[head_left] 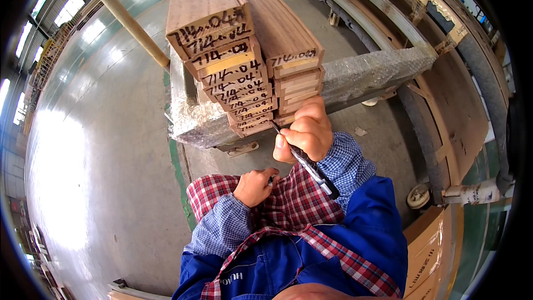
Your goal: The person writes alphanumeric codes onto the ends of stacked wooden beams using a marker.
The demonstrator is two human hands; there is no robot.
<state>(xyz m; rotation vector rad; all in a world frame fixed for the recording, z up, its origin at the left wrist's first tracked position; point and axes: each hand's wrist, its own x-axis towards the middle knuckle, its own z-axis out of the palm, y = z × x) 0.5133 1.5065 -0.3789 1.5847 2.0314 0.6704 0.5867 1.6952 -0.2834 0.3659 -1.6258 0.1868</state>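
My right hand (307, 133) grips a marker pen (312, 169) with a black tip and a black back end. Its tip meets the lowest board ends, near the gap between two stacks. Dark handwriting covers the ends of the left stack of wooden boards (236, 78). On the right stack (298, 75) writing shows near the top, while the ends below look bare; my fingers hide part of its bottom. Over my lap, my left hand (254, 187) is closed with a small dark piece (271, 180) between its fingers, too small to name.
The boards rest on a beam wrapped in clear plastic (366, 75). A padded rack (458, 116) stands to the right, with a cardboard box (430, 250) at lower right. A tan pole (125, 16) slants at the upper left, above the shiny grey floor (105, 150).
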